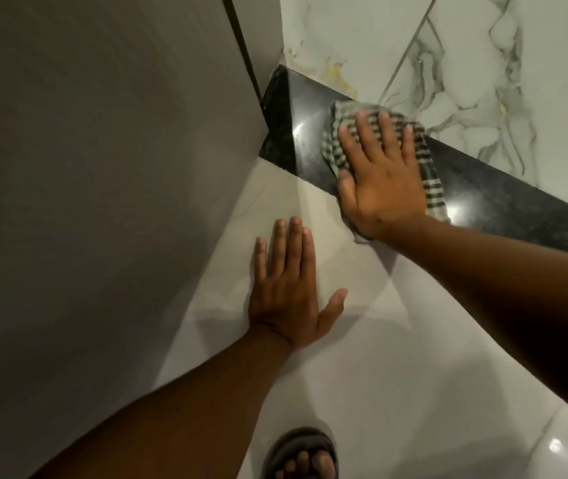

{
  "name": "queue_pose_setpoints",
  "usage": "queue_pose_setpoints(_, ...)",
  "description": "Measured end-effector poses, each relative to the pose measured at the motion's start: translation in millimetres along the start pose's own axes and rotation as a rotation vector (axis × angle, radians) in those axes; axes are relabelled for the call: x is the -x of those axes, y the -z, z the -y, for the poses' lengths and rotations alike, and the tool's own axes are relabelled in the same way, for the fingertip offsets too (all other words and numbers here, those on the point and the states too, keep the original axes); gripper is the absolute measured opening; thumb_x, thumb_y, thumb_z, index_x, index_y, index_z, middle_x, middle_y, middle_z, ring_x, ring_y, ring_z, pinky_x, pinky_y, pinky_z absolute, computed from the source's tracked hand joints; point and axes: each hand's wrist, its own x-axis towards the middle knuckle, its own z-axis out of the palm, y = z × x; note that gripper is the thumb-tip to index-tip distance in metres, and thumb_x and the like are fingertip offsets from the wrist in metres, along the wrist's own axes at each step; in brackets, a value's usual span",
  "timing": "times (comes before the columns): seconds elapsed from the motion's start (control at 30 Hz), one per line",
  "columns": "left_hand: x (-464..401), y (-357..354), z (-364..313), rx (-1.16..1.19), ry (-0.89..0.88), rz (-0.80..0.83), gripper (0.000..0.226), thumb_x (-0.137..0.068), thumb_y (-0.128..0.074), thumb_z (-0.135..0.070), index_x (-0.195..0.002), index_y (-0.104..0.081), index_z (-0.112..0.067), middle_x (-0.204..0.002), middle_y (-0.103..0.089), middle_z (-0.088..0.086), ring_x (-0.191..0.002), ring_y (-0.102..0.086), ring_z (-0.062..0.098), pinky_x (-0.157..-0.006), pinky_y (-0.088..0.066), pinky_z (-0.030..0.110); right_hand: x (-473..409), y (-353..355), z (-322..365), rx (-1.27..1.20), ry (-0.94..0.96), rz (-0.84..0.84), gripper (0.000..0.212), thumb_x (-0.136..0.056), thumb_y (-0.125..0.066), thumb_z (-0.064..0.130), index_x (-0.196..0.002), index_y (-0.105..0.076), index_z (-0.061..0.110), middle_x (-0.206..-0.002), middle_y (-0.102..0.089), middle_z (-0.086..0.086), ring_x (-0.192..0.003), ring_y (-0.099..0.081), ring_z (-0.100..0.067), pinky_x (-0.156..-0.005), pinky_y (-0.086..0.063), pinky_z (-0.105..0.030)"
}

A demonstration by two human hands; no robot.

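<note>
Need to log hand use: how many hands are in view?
2. The right hand presses flat on the checked cloth over the black strip; the left hand rests flat on the pale floor tile beside it. No other shows.

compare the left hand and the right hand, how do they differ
The right hand presses a checked cloth on the black strip; the left hand lies bare on the pale floor tile. The right hand reaches farther out than the left hand. The left hand's thumb splays wide; the right hand's lies close in. Both are palm down with straight fingers.
</note>
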Motion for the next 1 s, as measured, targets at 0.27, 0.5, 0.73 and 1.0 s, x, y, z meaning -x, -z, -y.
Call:
queue_pose_setpoints(0.27, 1, 0, 1, 0.029, -0.009, 0.003, 0.113, -0.086, -0.049, -0.072, -0.165, -0.007, -0.003, -0.174, -0.011, 0.02, -0.161, -0.005, 0.038, -0.129, -0.001, 0.057, -105, 8, 69, -0.007, 0.041, 0.025, 0.07, -0.098, -0.025, 0.048, -0.161, -0.016, 0.019, -0.169, -0.012, -0.014, -0.156, -0.004, -0.037, -0.125, 0.001, -0.058)
queue_pose_setpoints(0.5, 1, 2, 0, 0.027, -0.011, 0.036, 0.112, -0.086, -0.046, -0.072, -0.165, -0.007, -0.002, -0.174, -0.008, 0.021, -0.161, -0.005, 0.039, -0.129, -0.005, 0.061, -84, 12, 46, 0.04, 0.222, 0.068, 0.069, -0.098, -0.018, 0.047, -0.161, -0.015, 0.019, -0.17, -0.01, -0.011, -0.157, -0.001, -0.033, -0.126, 0.0, -0.056)
queue_pose_setpoints(0.73, 1, -2, 2, 0.049, -0.022, 0.032, 0.112, -0.087, -0.046, -0.072, -0.165, -0.005, -0.002, -0.175, -0.006, 0.02, -0.162, -0.001, 0.038, -0.129, 0.001, 0.058, -106, 11, 66, -0.023, 0.084, -0.007, 0.068, -0.1, -0.026, 0.046, -0.161, -0.016, 0.017, -0.169, -0.013, -0.014, -0.156, -0.005, -0.035, -0.126, -0.001, -0.056)
queue_pose_setpoints(1.0, 0, -1, 2, 0.065, -0.03, -0.029, 0.104, -0.092, -0.045, -0.071, -0.164, -0.017, 0.0, -0.174, -0.012, 0.02, -0.162, -0.003, 0.036, -0.129, -0.004, 0.059, -41, 7, 14, 0.038, 0.5, 0.076, 0.065, -0.097, -0.022, 0.043, -0.158, -0.03, 0.02, -0.168, -0.021, -0.01, -0.156, -0.011, -0.035, -0.125, -0.003, -0.059)
